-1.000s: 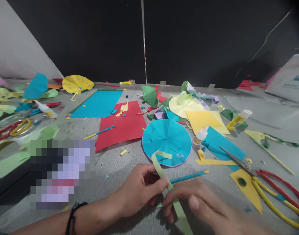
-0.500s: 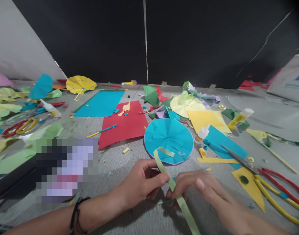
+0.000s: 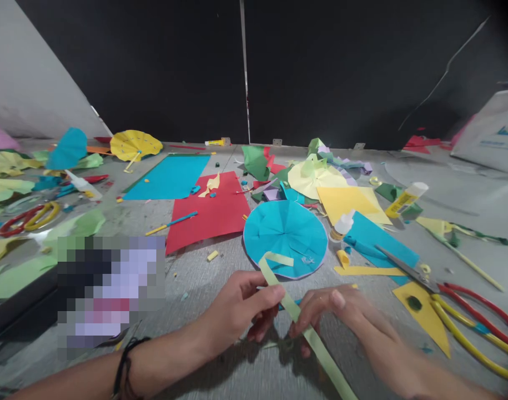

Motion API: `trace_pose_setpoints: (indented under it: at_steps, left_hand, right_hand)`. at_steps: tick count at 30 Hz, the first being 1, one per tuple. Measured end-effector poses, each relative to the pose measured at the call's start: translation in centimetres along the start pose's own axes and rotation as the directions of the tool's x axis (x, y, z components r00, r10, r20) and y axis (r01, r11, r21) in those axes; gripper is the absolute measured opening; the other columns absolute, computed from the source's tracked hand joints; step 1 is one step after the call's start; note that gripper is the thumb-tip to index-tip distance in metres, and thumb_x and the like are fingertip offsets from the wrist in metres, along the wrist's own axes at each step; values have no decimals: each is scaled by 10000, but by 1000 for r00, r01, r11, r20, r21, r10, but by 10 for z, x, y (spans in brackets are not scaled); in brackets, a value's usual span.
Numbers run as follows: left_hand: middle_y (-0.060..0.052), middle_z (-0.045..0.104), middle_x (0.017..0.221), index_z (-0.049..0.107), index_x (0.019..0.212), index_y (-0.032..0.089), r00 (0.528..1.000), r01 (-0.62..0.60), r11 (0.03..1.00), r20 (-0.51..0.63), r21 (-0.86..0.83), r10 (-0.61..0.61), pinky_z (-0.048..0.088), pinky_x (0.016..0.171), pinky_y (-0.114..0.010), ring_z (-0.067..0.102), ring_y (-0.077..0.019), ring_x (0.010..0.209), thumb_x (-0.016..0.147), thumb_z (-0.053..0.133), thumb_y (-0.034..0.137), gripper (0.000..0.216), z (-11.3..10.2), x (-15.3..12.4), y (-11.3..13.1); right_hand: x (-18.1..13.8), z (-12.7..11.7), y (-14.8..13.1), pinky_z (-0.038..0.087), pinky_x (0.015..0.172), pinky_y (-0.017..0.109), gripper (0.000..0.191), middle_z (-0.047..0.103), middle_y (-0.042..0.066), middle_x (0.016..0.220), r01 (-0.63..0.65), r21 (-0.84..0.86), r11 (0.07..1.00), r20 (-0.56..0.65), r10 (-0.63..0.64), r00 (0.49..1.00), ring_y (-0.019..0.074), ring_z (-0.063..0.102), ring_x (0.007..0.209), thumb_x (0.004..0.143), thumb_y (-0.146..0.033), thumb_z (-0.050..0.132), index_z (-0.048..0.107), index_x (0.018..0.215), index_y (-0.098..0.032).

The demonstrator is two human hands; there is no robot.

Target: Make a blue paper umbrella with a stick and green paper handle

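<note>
A long pale green paper strip (image 3: 326,355) runs slantwise through both hands, its far end folded over above the near edge of a pleated blue paper disc (image 3: 285,225). My left hand (image 3: 245,305), with a dark cord bracelet at the wrist, is closed, the thumb pressing the strip. Close on the right, my right hand (image 3: 341,314) pinches the same strip with curled fingers, partly hidden by it. Under the strip, between the hands, a bit of a thin blue stick-like piece (image 3: 297,301) shows; its ends are hidden.
Large scissors (image 3: 439,289) lie open at the right, beside a small white glue bottle (image 3: 342,226) and a glue stick (image 3: 406,200). Red paper (image 3: 210,216) and blue paper (image 3: 170,175) lie beyond my left hand. A blurred-out object (image 3: 112,291) is at left. A dark panel (image 3: 154,66) stands behind.
The right hand has shifted slightly, opening a wider gap from the left hand and showing more of the blue piece. The strip's near end has swung right.
</note>
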State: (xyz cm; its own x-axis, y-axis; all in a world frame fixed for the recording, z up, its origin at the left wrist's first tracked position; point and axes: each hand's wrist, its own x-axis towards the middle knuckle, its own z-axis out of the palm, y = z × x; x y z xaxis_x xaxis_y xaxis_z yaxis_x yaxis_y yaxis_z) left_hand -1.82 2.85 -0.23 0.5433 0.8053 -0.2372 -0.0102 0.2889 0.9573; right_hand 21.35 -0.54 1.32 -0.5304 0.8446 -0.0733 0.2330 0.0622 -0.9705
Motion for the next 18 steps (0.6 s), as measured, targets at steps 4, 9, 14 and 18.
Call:
trace_pose_setpoints:
  at_steps: [4, 9, 14, 18]
  left_hand:
    - [-7, 585, 569, 685, 785, 104, 998, -30, 989, 41, -144, 36, 350, 371, -162, 522, -80, 393, 837, 607, 439, 348, -1, -1, -2]
    - [-58, 730, 789, 673, 1046, 118, 993, -72, 963, 71, -259, 93, 394, 360, -143, 588, -72, 396, 830, 636, 261, 262, 0, -3, 1]
    - [-4, 706, 765, 601, 1095, 155, 991, -74, 960, 85, -269, 100, 390, 331, -116, 555, -44, 359, 911, 733, 342, 293, 5, -3, 5]
    - [17, 701, 761, 622, 1035, 157, 991, -48, 951, 104, -306, 84, 394, 325, -102, 568, -38, 369, 865, 811, 352, 321, 7, -3, 4]
  right_hand:
    - [1, 2, 2, 522, 893, 427, 715, 746, 80, 840, 30, 43, 999, -38, -28, 999, 269, 705, 894, 1090, -619, 228, 799, 969, -207]
    - [5, -1, 6, 481, 860, 403, 683, 749, 68, 804, 103, 121, 987, -245, -71, 967, 252, 696, 798, 1095, -578, 265, 792, 861, -211]
    - [6, -3, 8, 472, 843, 387, 656, 756, 65, 823, 124, 128, 984, -279, -84, 957, 241, 684, 768, 1100, -554, 280, 786, 860, -212]
    - [6, 0, 5, 474, 822, 366, 654, 740, 55, 815, 112, 159, 981, -264, -67, 962, 228, 674, 771, 1102, -556, 280, 779, 859, -210]
